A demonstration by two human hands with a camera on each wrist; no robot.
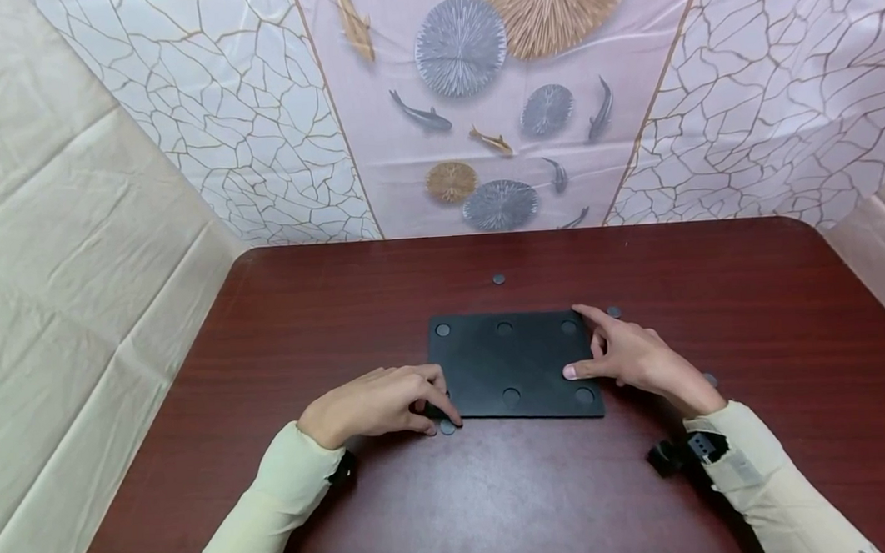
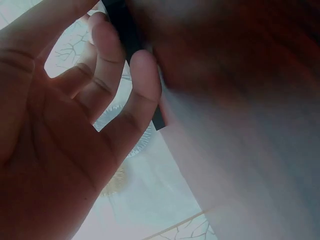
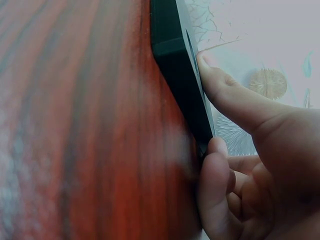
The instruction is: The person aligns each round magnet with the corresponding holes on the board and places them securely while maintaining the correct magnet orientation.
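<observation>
A small grey disc [image 1: 447,427] lies just off the near-left corner of the black recessed board [image 1: 509,365], between the left hand's [image 1: 377,403] bent fingertips, pinch unclear; the board lies lengthwise left-to-right; the right hand [image 1: 637,358] grips its right end.

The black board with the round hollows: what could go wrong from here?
The small disc between the left hand's thumb and finger looks thin, so it could slip away. The right hand grips the edge of the black board, so a nudge might shift it. Another disc lies beside the right wrist and could get knocked.
</observation>
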